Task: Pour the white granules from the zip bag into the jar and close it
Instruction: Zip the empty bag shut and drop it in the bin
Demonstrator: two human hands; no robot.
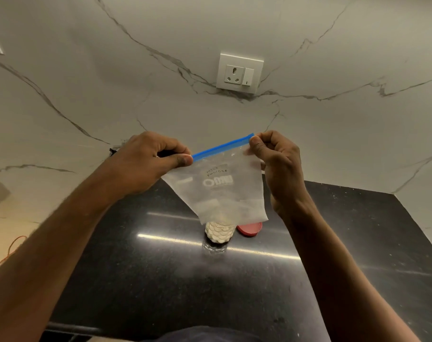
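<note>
A clear zip bag (222,188) with a blue zip strip hangs in the air above the black counter. My left hand (145,161) pinches the strip's left end and my right hand (279,164) pinches its right end. A little white powder lies in the bag's bottom. Below the bag stands a clear textured jar (219,234) holding white granules; the bag hides its mouth. A red lid (250,229) lies flat on the counter just right of the jar.
The black polished counter (160,280) meets marble walls behind and on both sides. A white wall socket (239,73) sits above. An orange cable (9,250) lies at the far left.
</note>
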